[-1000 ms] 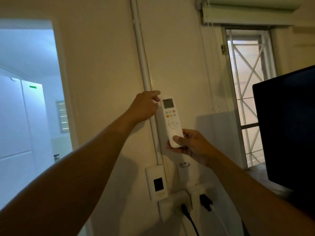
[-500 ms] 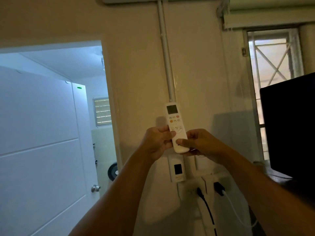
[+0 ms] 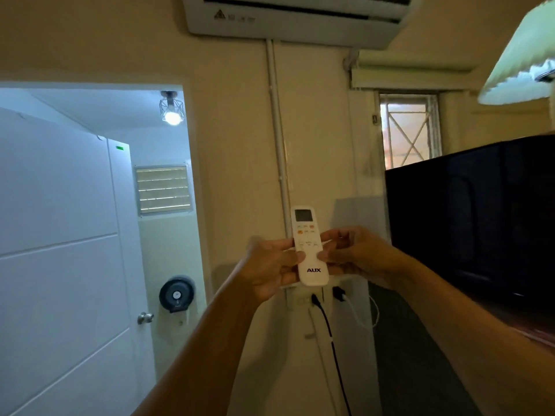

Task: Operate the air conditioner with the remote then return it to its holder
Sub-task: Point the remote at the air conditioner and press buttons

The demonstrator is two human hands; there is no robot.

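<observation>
A: Changes?

B: I'm now gripping the remote (image 3: 308, 246) two-handed: left hand (image 3: 271, 265) closed on its left edge, right hand (image 3: 350, 253) pinching the right. It's off the wall, upright, below the air conditioner (image 3: 300, 19), newly in view.

A: Meaning?

B: Probably pressing buttons next.

Dim cream wall (image 3: 234, 145) with a white conduit (image 3: 277, 130) running down it to outlets (image 3: 326, 295) with black and white cords plugged in. Left, open doorway into a bright bluish room: white panelled door (image 3: 60, 235) with knob (image 3: 145, 317), caged ceiling bulb (image 3: 171, 111) lit, louvred vent (image 3: 163, 189), round dark dispenser (image 3: 176, 294). Right, grilled window (image 3: 410, 130) under a rolled blind (image 3: 414, 76), dark screen (image 3: 468, 217) in front.
</observation>
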